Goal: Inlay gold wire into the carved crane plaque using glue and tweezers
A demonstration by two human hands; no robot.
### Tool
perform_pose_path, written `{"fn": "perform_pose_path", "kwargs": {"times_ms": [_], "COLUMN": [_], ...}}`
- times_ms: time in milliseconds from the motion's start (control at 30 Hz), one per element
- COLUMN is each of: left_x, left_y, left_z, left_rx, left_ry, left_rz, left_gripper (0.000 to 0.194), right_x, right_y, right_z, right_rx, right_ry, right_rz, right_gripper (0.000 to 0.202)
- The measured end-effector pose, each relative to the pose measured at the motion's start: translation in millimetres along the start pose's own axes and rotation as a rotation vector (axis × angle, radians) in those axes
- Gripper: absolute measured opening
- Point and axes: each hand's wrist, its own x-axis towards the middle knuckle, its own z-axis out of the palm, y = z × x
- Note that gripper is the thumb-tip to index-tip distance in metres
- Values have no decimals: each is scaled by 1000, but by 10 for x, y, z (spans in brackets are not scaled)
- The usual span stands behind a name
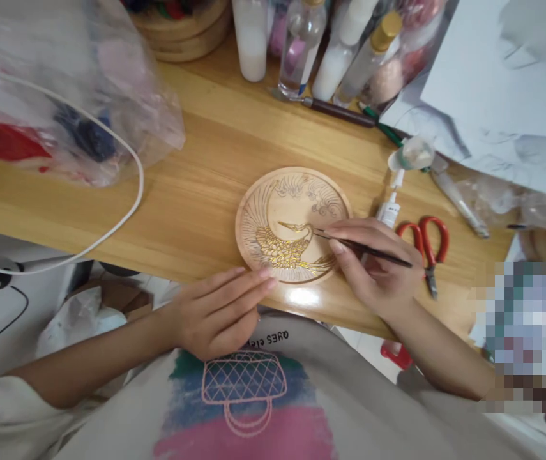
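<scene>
A round wooden plate lies on the table, with a crane partly outlined in gold wire and fine drawn lines around it. In my right hand I hold slim dark tweezers, pinched between thumb and fingers. Their tips are at the crane's neck. My left hand lies at the plate's lower left rim, its fingers stretched out and fingertips touching the edge; it holds nothing. Just right of my right hand are red-handled pliers and a small white glue bottle.
Several bottles stand along the back, with a dark-handled tool lying before them. A plastic bag and a white cable occupy the left. Paper sheets lie back right. The table's front edge runs close to my body.
</scene>
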Motion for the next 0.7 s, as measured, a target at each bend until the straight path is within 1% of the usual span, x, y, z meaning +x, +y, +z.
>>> {"fn": "perform_pose_path", "kwargs": {"times_ms": [100,167,233,333,433,533,633,700], "left_x": [8,-31,-83,-129,-117,-89,-79,-74], "left_y": [46,42,29,18,19,25,29,31], "left_z": [131,205,256,287,275,255,253,259], "left_rx": [-29,-26,-21,-10,-4,-10,-21,-23], "left_ry": [13,22,57,97,69,60,64,77], "left_rz": [1,7,18,26,33,23,-1,-10], "left_gripper": [6,5,3,4,3,2,3,3], "right_x": [9,3,-15,-44,-44,-12,8,0], "right_y": [42,99,170,245,205,70,-40,-56], "right_z": [-54,-134,-243,-409,-467,-348,-126,2], "right_rx": [19,69,116,129,83,101,154,169], "right_ry": [-28,-57,-76,-75,-23,34,-31,-56], "right_rz": [47,113,173,239,240,203,126,83], "right_gripper": [20,18,16,14,16,20,21,20]}}
